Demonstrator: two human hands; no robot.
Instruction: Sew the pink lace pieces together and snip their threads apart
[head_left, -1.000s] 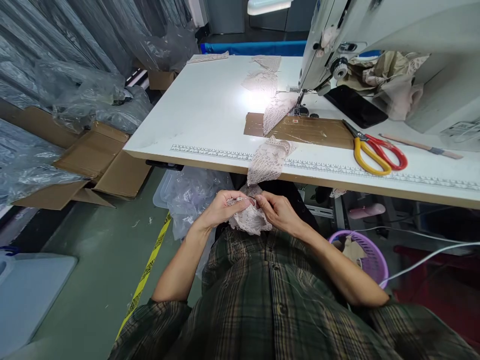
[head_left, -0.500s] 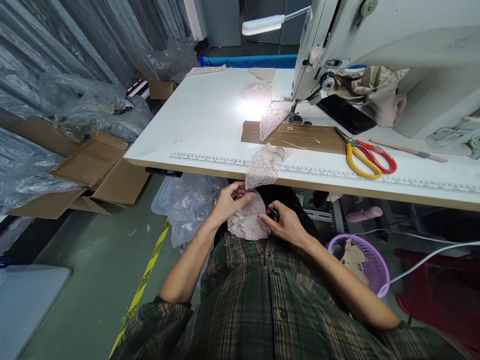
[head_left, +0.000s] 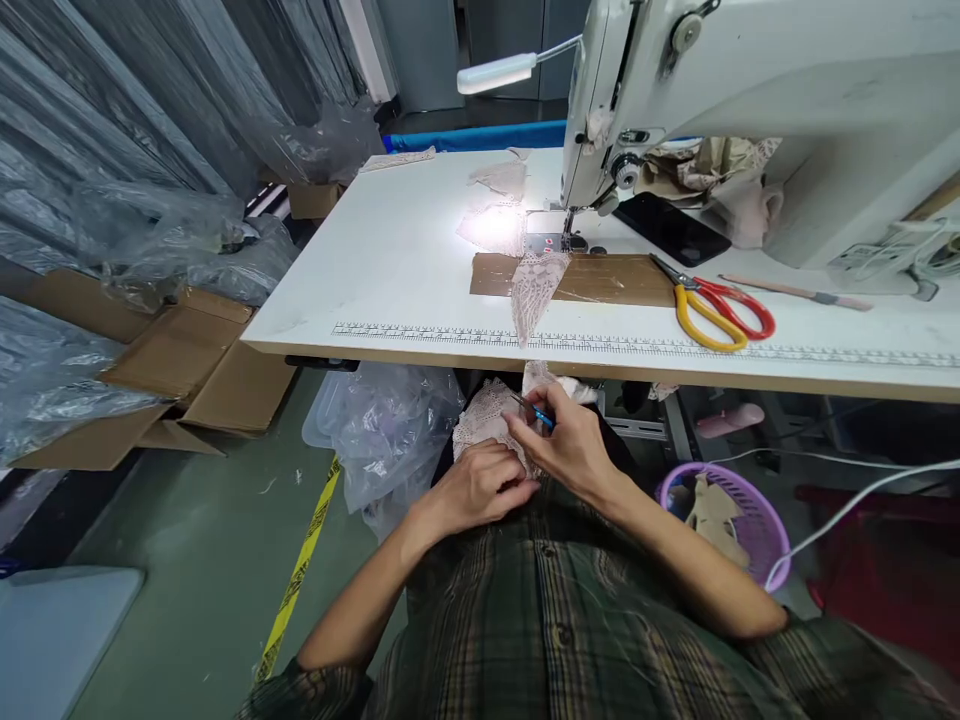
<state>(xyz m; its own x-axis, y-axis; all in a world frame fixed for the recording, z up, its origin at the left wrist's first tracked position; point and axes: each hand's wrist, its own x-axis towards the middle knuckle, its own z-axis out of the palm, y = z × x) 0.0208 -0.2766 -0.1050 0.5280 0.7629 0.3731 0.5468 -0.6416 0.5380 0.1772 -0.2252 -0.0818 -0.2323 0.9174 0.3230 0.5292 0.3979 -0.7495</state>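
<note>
A piece of pale pink lace [head_left: 478, 418] lies across my lap, below the table edge. My left hand [head_left: 480, 485] is closed on its near end, fingers curled and partly hiding it. In my right hand [head_left: 574, 440] is a small blue-handled pointed tool [head_left: 541, 415], its thin dark tip turned left over the lace. Another lace part [head_left: 535, 374] shows just behind the right fingers. On the table, a pointed lace piece [head_left: 538, 285] reaches from near the needle of the sewing machine [head_left: 600, 130] to the front edge.
Scissors with red and yellow handles [head_left: 712, 305] lie right of a brown cardboard strip [head_left: 615, 280]. Behind them are a black phone [head_left: 671, 228] and a wooden stick [head_left: 795, 290]. A purple basket [head_left: 761, 530] stands low right; an open carton [head_left: 180, 345] is at left.
My left hand has moved down toward my body on the lace. The right hand has risen slightly, and its tool now shows clearly. Lace at the table edge has dropped lower.
</note>
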